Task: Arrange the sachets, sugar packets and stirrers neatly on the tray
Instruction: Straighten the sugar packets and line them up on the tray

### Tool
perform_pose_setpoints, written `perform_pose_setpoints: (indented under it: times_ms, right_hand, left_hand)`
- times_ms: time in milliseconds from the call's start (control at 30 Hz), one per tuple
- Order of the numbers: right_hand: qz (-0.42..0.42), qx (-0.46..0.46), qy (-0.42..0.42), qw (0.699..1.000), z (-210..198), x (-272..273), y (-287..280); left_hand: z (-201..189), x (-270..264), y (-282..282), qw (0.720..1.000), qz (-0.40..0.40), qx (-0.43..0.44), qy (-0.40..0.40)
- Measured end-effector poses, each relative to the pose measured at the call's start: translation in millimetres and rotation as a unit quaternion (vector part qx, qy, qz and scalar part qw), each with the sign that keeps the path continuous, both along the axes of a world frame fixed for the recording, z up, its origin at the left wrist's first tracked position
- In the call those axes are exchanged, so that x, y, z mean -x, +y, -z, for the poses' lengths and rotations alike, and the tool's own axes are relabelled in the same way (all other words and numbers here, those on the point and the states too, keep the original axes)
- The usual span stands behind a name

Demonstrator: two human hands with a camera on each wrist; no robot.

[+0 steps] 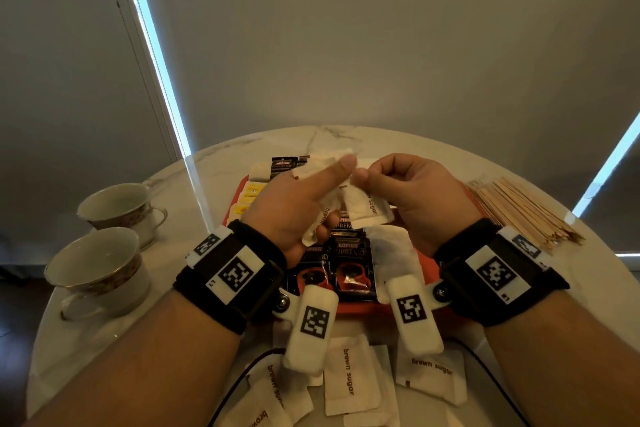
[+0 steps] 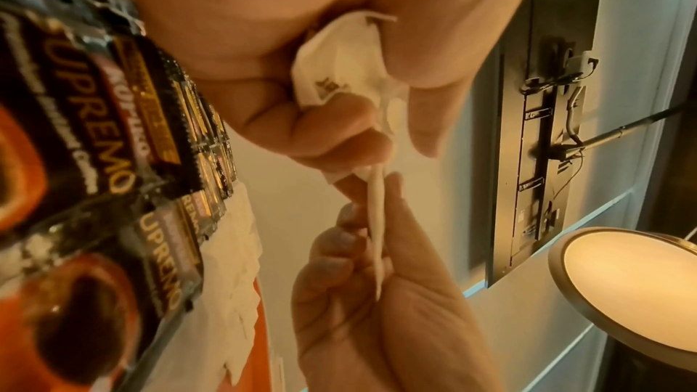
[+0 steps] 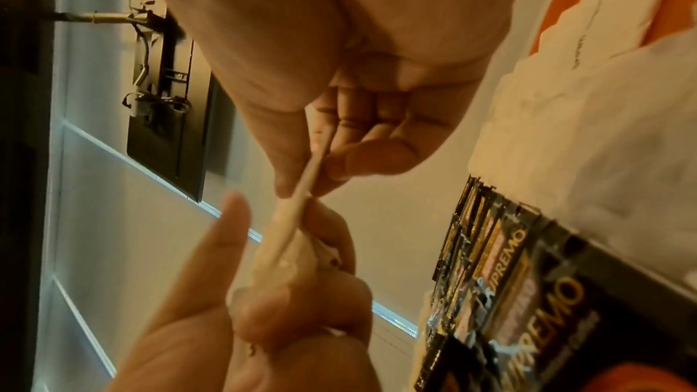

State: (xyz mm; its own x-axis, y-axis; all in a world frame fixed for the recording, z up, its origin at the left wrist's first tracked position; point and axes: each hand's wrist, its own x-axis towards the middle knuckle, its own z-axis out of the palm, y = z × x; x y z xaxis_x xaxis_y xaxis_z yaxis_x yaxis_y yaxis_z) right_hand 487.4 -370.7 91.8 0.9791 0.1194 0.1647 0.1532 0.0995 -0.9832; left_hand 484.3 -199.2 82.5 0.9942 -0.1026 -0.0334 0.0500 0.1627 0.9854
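Left hand (image 1: 298, 204) clutches several brown sugar packets (image 1: 367, 210); right hand (image 1: 405, 194) pinches one (light, limp, crushable; judged best held by its edges).

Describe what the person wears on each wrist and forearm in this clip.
Bare forearms, no sleeves. Each wrist carries a wide black fabric strap bearing white plates printed with black square fiducial codes. A white rounded camera pod with its own code hangs under each strap, trailing a thin black cable.
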Motion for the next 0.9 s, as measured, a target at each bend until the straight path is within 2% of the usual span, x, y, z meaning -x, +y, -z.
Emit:
perform_pose_setpoints:
  times_ms: [67, 133, 200, 333, 433, 500, 633, 767, 900]
  right_hand:
    - [0.006, 0.003, -0.005, 1.000, 0.6, -0.5, -0.1]
    - [0.011, -0.014, -0.001, 1.000, 0.0, -1.3, -0.7]
    - [-0.002, -0.024, 0.013, 1.000, -1.3, 0.0, -1.0]
    - [-0.044, 0.028, 0.052, 0.997, -6.7, 5.3, -1.3]
    - [0.009, -0.019, 0.057, 0.998, -12.2, 0.3, -5.4]
    - [0.032, -0.035, 0.060, 0.997, -15.9, -1.5, -5.1]
    - [0.061, -0.001, 0.070, 0.996, -21.6, -4.2, -11.2]
    - [0.126, 0.010, 0.143, 0.982, -16.2, -11.8, -40.3]
    - [0.189, 0.062, 0.270, 0.942, 6.0, -16.9, -70.8]
  left_hand:
    - [4.0, 1.8, -2.0, 0.999, 0.018, -0.049, -0.018]
    - [6.9, 1.7, -2.6, 0.998, 0.011, -0.057, -0.016]
    - [8.0, 0.1, -2.9, 1.000, -0.011, -0.022, -0.007]
    - [5.9, -4.3, -2.3, 0.996, -0.063, 0.060, 0.015]
    - [4.5, -3.9, -3.8, 0.991, -0.056, 0.119, 0.038]
    - [4.6, -2.6, -6.0, 0.990, -0.057, 0.121, 0.036]
    - [5.5, -4.2, -6.4, 0.991, -0.084, 0.098, 0.032]
    - [7.4, -9.1, -1.7, 0.989, -0.104, 0.093, 0.046]
    - [6.6, -9.6, -2.3, 0.989, -0.093, 0.105, 0.056]
